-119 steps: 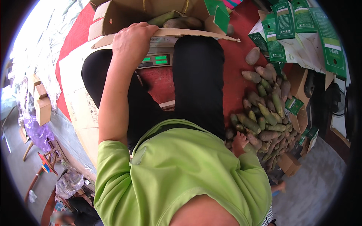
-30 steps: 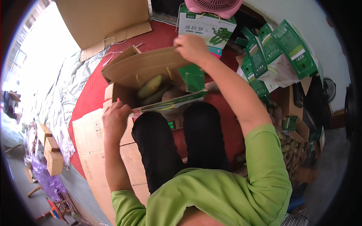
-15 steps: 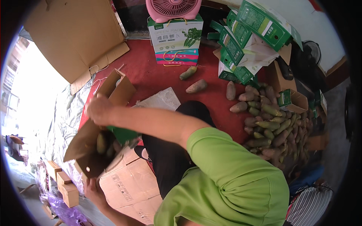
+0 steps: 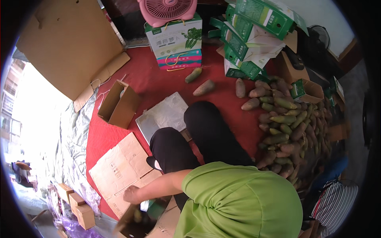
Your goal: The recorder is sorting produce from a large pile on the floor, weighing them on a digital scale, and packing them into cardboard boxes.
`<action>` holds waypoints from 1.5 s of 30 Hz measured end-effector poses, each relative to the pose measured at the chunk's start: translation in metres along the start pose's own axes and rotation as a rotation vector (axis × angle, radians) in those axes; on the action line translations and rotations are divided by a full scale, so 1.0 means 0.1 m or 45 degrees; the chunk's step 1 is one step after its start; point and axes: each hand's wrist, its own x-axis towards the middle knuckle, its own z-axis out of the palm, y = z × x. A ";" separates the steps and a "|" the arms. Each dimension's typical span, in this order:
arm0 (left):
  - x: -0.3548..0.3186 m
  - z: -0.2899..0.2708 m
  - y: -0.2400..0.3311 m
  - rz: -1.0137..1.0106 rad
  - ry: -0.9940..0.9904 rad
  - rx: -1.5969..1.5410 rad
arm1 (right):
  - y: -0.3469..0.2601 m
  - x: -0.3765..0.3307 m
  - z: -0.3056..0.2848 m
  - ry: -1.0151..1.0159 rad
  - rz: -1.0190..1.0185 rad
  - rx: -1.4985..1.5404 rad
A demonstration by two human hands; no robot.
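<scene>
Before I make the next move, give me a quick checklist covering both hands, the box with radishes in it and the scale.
1. Position of the right hand: ok, at the upper edge of the open cardboard box.
2. Firmness of that grip: cannot tell, the fingers are not clear enough.
3. View of the left hand: not ok, it does not show.
4. View of the whole box: not ok, its near part runs out of the picture.
5. Contents of the box: ok, at least one green radish shows inside; the count cannot be told.
6. No radishes on the scale: ok for the visible part; a knee covers one corner.
</scene>
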 end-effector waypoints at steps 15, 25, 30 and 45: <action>0.19 0.24 0.15 0.047 -0.258 -0.635 | 2.17 -1.21 -2.11 0.793 0.169 0.495; 0.85 0.21 2.13 0.696 -0.134 -0.829 | 3.23 -4.32 -3.06 1.875 0.923 1.094; 0.96 0.26 3.17 0.978 -0.329 -1.087 | 3.31 -5.30 -3.47 2.379 0.924 1.027; 1.39 1.14 3.42 0.518 -0.663 -1.592 | 3.35 -5.80 -4.13 2.653 0.626 1.345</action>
